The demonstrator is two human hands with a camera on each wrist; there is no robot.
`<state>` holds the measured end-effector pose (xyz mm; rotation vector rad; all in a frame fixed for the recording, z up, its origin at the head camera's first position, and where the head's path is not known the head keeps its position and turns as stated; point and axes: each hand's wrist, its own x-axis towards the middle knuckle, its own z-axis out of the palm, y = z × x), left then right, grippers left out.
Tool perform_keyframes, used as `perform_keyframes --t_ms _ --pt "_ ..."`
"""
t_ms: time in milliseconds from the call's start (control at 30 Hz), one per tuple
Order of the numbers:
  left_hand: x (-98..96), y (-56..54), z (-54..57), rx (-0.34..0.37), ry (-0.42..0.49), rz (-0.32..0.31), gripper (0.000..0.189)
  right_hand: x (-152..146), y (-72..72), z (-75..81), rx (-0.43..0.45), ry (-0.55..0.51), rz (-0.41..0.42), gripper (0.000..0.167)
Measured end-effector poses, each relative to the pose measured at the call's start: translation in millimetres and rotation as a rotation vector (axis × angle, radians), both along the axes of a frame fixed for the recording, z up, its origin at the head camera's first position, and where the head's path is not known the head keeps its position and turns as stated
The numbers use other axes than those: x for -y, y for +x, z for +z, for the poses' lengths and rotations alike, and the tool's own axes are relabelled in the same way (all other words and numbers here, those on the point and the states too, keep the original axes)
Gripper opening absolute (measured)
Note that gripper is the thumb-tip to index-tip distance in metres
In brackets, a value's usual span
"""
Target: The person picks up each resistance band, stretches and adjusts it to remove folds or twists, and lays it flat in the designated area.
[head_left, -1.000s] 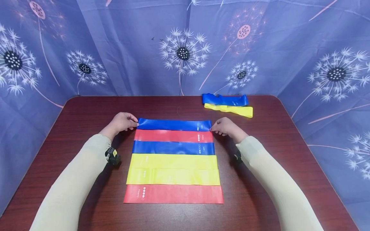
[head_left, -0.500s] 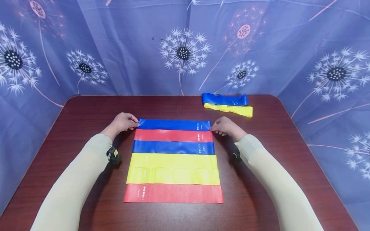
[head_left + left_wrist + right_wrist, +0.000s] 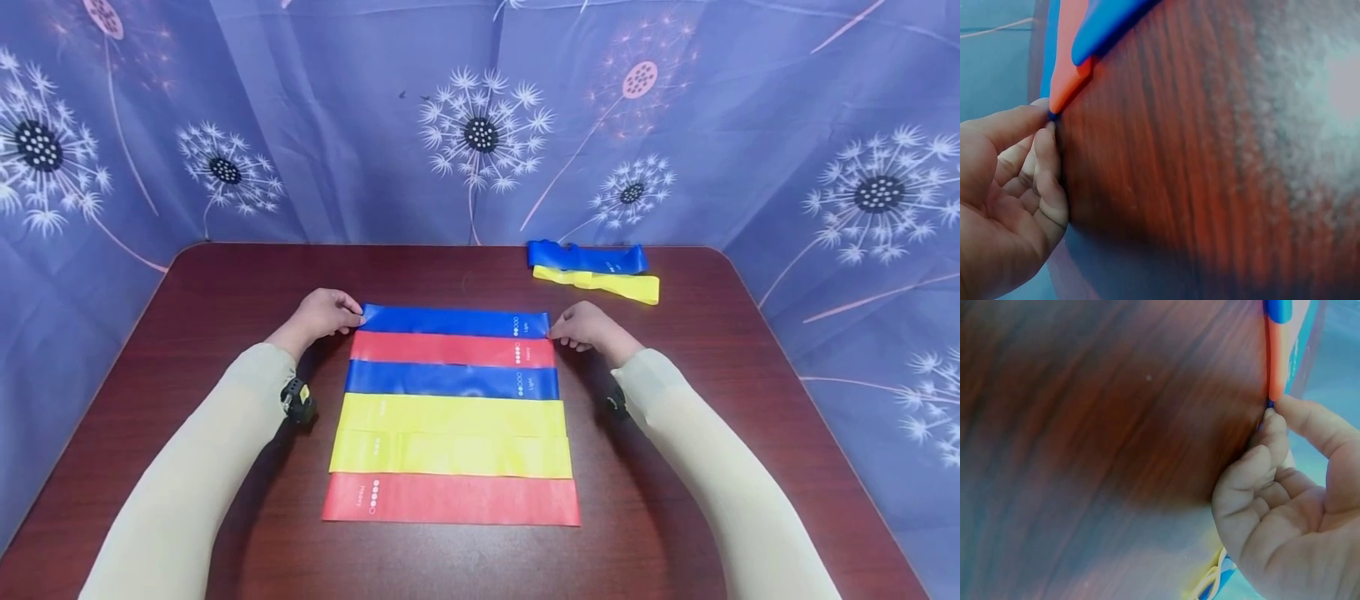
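Observation:
Flat resistance bands lie in a striped row on the table, edges overlapping. Farthest is a blue band [image 3: 450,320] marked "Light". My left hand [image 3: 324,315] pinches its left end between thumb and finger, and my right hand [image 3: 588,327] pinches its right end. Nearer to me follow a red band [image 3: 450,349], another blue band [image 3: 435,380], two yellow bands [image 3: 465,414] and a red band [image 3: 465,500] marked "Heavy". In the left wrist view, the thumb and finger of the left hand [image 3: 1010,194] meet at the band's corner. The right wrist view shows the right hand [image 3: 1279,506] likewise.
At the back right of the dark wood table [image 3: 750,400] lie a crumpled blue band [image 3: 585,257] and a yellow band [image 3: 600,284]. A blue dandelion-print cloth [image 3: 345,125] hangs behind and at both sides. Each wrist carries a small black camera [image 3: 298,400].
The whole head view has shifted slightly. Both hands keep their pinch on the far blue band's ends, and the bands lie as before.

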<state>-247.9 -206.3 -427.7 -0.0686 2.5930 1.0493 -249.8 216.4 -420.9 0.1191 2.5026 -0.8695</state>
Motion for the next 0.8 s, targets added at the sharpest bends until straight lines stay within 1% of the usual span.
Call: perform_keyframes --t_ms 233,400,533,700,800 --pt "0.2 0.6 1.6 0.028 0.028 0.003 0.031 -3.6 2.2 0.3 -0.004 -0.016 0.015 0.025" --pt "0.7 -0.2 -1.4 0.048 0.053 0.013 0.032 -4.4 5.2 2.2 0.005 -0.033 0.018 0.026" --pt "2.9 -0.5 -3.3 0.059 0.072 0.006 0.034 -4.3 6.4 2.8 0.013 -0.051 0.025 0.028" --pt "4.6 -0.6 0.5 0.049 0.112 -0.006 0.039 -4.6 4.6 3.2 0.003 -0.082 0.014 0.029" --pt "6.2 -0.6 1.5 0.055 0.136 -0.001 0.041 -5.3 4.5 3.9 0.025 -0.098 -0.002 0.029"
